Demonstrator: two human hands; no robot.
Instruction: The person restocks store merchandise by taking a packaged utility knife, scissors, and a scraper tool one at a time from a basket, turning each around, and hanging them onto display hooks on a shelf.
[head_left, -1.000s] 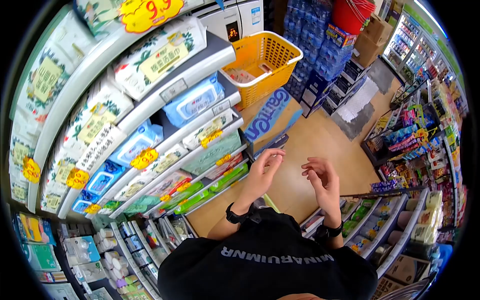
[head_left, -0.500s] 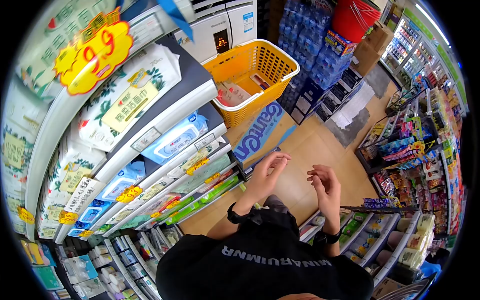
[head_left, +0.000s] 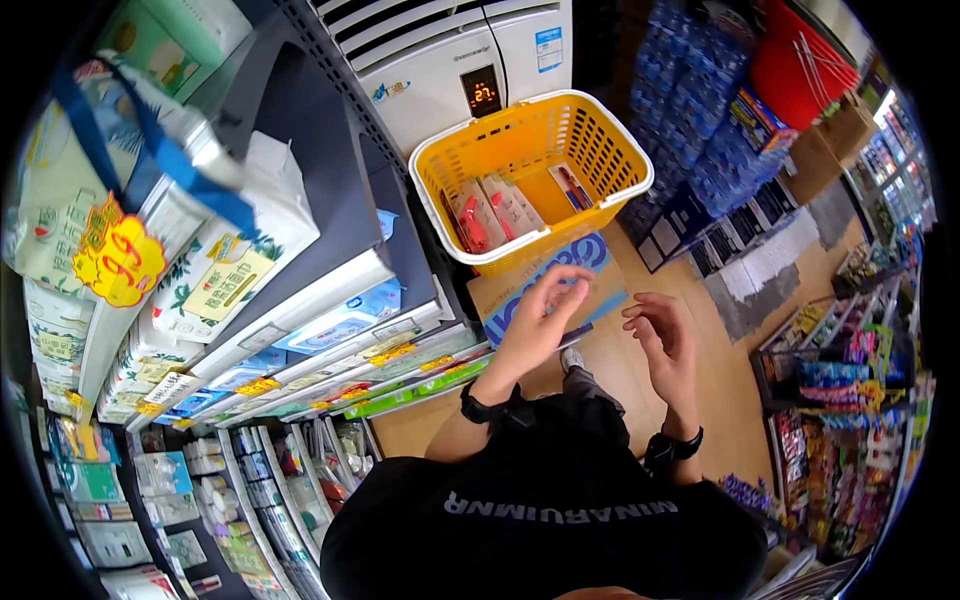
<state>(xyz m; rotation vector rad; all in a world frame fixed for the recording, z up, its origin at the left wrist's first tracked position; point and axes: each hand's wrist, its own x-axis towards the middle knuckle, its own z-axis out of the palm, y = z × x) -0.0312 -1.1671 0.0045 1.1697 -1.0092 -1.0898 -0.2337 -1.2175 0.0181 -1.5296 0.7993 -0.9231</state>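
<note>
My left hand point(head_left: 543, 322) is raised in the middle of the view, fingers loosely bent and nothing in it. It hangs in front of a cardboard box point(head_left: 488, 292) with large blue lettering. My right hand point(head_left: 664, 345) is held up to its right above the tiled floor, empty, with the fingers curved and apart. Beyond both hands, on top of the box, stands a yellow shopping basket point(head_left: 532, 113) with a white rim. Inside it lie pale pink packages point(head_left: 512, 203), a red item point(head_left: 472, 222) and a small flat pack point(head_left: 571, 187).
Shelves on the left hold tissue packs point(head_left: 235, 280) and wet wipes point(head_left: 350, 320). A white air conditioner point(head_left: 420, 80) stands behind the basket. Stacked water bottles point(head_left: 690, 110) and a red bucket point(head_left: 800, 65) are at the back right. Racks of snack packets point(head_left: 850, 385) line the right side.
My view has moved forward toward the basket, which now shows larger and more of its inside. Both hands stay raised and empty.
</note>
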